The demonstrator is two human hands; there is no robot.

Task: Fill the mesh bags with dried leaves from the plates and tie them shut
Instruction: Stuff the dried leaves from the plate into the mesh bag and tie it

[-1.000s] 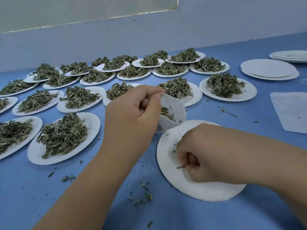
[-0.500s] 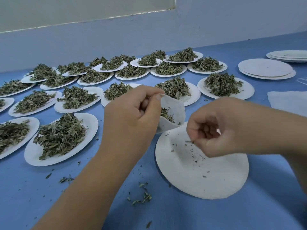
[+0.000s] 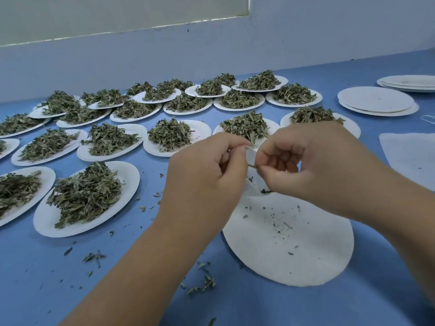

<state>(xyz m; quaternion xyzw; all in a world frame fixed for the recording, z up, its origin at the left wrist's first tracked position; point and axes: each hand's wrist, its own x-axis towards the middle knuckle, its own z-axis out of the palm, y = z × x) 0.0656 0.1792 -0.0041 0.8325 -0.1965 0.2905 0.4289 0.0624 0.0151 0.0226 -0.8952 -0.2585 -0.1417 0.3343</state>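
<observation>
Left grip [image 3: 204,180] pinches the rim of the white mesh bag [image 3: 252,190] between thumb and curled fingers, holding its mouth up. The right grip [image 3: 313,165] pinches a thin stem [image 3: 251,165] at that mouth, close to the left thumb. The bag hangs between the two, over the far edge of a white plate [image 3: 306,255] that carries only dark crumbs.

A blue bench [image 3: 141,290] fills the view and runs back to a pale wall [image 3: 211,50] with a lighter panel [image 3: 117,15] above it. Rows of white plates [image 3: 131,182], some overlapping, cover the left and middle, each heaped with dried leaves [image 3: 84,196]. Far right lie two stacks of bare plates [image 3: 376,101], and nearer a flat white sheet [image 3: 412,158]. Loose leaf bits [image 3: 204,283] lie scattered on the bench near the forearms.
</observation>
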